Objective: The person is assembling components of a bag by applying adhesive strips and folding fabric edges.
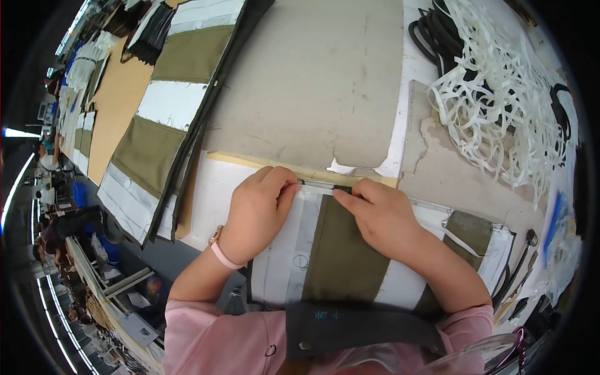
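A flat panel with white and olive fabric bands (350, 250) lies in front of me, its near part under my dark apron. My left hand (257, 209) is closed in a pinch on the panel's far edge, thumb against fingers. My right hand (382, 219) grips the same edge a short way to the right, index finger lying along it. Between the two hands runs a narrow dark and white edge strip (320, 185). Whatever lies under the fingertips is hidden. A small grey-olive fabric piece (470, 230) rests on the panel's right part, beside a thin white strip (461, 242).
A stack of similar banded panels (150, 156) stands at the left. Ahead is a worn grey board (300, 81) with a torn near edge. Tangled white strips (500, 106) and dark straps (437, 37) heap at the far right. Other people work in the left background.
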Tool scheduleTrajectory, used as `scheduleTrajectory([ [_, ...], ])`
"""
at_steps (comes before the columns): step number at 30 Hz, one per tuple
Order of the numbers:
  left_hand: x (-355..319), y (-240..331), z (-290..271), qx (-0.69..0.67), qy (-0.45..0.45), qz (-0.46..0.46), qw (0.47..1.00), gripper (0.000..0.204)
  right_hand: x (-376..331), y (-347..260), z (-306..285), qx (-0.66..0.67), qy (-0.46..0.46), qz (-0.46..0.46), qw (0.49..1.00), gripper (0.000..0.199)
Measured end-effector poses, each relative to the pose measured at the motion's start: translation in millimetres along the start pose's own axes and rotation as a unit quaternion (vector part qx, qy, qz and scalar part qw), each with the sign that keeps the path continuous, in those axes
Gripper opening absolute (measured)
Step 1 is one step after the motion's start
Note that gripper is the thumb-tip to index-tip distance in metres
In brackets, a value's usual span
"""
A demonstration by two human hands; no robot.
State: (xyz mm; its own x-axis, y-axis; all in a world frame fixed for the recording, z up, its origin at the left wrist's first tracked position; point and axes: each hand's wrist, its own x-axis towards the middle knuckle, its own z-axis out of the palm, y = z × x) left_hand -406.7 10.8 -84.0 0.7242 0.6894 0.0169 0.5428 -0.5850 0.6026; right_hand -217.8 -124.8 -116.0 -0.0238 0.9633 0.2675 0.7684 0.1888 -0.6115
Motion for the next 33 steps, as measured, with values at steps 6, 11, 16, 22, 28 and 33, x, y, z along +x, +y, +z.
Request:
scheduleTrajectory([
  [6,-1.7,-0.3,1.2,0.026,0.006,0.023,0.999,0.009,-1.8,0.4,3.1,-0.037,-0.005,-0.015,0.999,0.040],
  [11,-19.3,3.0,-4.7,0.090,0.032,0.039,0.995,0.016,-1.1,-0.9,1.0,-0.059,-0.017,-0.024,0.998,0.038],
  [16,-40.4,10.4,1.1,0.150,0.013,0.084,0.985,0.033,-0.6,-0.5,-0.6,-0.069,-0.034,-0.024,0.997,0.036],
  [22,-43.4,10.8,7.9,0.237,0.019,0.161,0.958,0.053,-0.2,0.9,1.7,-0.044,-0.013,-0.019,0.999,0.044],
  [28,-42.6,7.1,7.2,0.288,-0.044,0.173,0.941,0.050,-1.7,-5.4,-3.8,-0.088,-0.031,-0.021,0.995,0.036],
  [33,-44.4,5.2,8.0,0.257,-0.055,0.151,0.953,0.058,-3.5,-5.8,-5.4,-0.034,-0.007,0.004,0.999,0.043],
])
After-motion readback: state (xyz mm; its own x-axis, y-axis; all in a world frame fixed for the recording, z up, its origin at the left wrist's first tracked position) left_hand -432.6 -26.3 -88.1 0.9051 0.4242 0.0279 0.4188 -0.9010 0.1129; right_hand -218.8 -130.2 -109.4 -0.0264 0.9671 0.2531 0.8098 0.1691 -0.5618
